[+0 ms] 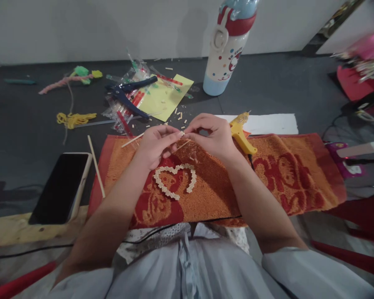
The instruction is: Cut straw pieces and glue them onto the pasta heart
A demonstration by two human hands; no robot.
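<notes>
My left hand (158,143) and my right hand (213,135) meet above an orange and red towel (212,191). Their fingertips pinch a small pale wooden piece (182,133) between them; its exact shape is too small to tell. A thin wooden stick (183,145) shows just under the fingers. Nearer to me on the towel lies a heart outline (166,190) made of small pale pieces, with a gap at its lower right. The yellow glue gun (243,135) rests right beside my right hand, nozzle pointing away from me.
A tall bottle (227,54) stands at the back. Blue pliers-like cutters (129,97) lie on plastic packets and yellow paper (162,101). Left are a phone (57,189), a loose stick (96,166) and yellow yarn (76,119). A power strip (345,160) with cables sits right.
</notes>
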